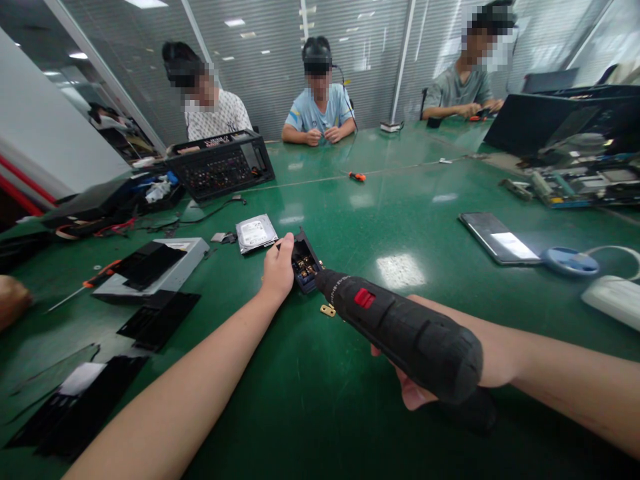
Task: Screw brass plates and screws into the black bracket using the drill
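My left hand (280, 268) grips the left side of a small black box (306, 261), which is open toward me and has brass-coloured metal parts inside. In my right hand (413, 387) is a black cordless drill (400, 333) with a red switch on top. Its front end points at the box's right side; the drill hides the tip, so I cannot tell whether it touches. A small brass plate with holes (328, 311) lies on the green table just below the box.
Behind the box lies a hard drive (256, 233). A silver drive case (155, 267), a screwdriver (103, 273) and black panels (160, 317) are at left. A phone (499, 239) and circuit boards (575, 183) lie right. Co-workers (320, 110) sit across the table; another person's hand (13, 300) shows at far left.
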A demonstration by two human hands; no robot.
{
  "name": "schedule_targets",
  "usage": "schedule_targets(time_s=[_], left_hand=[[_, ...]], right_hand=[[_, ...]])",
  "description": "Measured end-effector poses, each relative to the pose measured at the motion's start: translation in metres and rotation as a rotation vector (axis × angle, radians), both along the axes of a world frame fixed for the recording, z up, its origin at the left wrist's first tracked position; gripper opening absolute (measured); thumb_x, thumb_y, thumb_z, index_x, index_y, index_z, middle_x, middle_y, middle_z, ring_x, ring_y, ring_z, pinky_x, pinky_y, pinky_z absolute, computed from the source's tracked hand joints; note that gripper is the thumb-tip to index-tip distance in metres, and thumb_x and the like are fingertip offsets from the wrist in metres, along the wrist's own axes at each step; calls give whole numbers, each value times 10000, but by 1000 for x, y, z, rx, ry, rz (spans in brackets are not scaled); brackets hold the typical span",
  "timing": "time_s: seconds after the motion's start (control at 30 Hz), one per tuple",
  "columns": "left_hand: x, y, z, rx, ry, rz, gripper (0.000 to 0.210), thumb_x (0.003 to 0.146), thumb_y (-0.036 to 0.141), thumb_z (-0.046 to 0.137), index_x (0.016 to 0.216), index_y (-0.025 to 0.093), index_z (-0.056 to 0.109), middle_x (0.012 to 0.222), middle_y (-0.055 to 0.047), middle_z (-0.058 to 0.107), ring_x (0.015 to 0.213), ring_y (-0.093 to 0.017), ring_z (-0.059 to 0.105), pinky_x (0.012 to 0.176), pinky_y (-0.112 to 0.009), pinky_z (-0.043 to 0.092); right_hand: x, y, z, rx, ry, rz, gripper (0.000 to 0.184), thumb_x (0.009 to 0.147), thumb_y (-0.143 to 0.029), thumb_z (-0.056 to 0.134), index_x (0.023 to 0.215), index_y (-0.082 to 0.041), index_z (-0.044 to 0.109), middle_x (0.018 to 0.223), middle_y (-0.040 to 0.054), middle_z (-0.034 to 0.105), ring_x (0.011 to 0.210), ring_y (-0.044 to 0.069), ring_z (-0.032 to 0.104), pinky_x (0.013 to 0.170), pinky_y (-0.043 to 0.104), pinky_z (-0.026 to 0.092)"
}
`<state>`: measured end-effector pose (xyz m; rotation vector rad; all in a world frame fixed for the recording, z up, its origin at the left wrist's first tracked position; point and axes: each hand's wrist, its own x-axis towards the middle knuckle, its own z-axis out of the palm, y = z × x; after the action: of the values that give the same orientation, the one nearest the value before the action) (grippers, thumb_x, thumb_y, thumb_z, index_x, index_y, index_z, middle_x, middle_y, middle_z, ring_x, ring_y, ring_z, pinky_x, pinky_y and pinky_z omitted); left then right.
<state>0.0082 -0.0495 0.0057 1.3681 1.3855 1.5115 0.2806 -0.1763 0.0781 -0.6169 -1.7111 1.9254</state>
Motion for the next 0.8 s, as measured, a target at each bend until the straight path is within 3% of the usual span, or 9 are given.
schedule_targets(time_s=[0.27,0.43,0.8], left_hand=[[-1,1,-2,6,5,-15,488,908,665,548,755,207,622,684,-10,608,655,-174,570,671,-287,478],[-2,2,-4,15,-4,-29,486,911,659,553,739,207,599,664,-3,584,635,-164,553,661,-283,477],[-1,1,-1,4,-8,-24,485,896,669,561,739,212,604,690,-14,607,663,-177,569,672,-291,475]], right_hand=[[1,2,-2,-4,-11,47,352,545,-116,961,710,-183,657,683,-51,689,625,121,623,594,213,490],[0,0,1,-20,-4,23,310,603,-180,949,695,-186,652,666,-40,692,619,133,631,602,233,496],[1,4,-7,2,-44,76,379,537,-118,964,752,-184,659,693,-52,696,626,141,645,596,228,502]])
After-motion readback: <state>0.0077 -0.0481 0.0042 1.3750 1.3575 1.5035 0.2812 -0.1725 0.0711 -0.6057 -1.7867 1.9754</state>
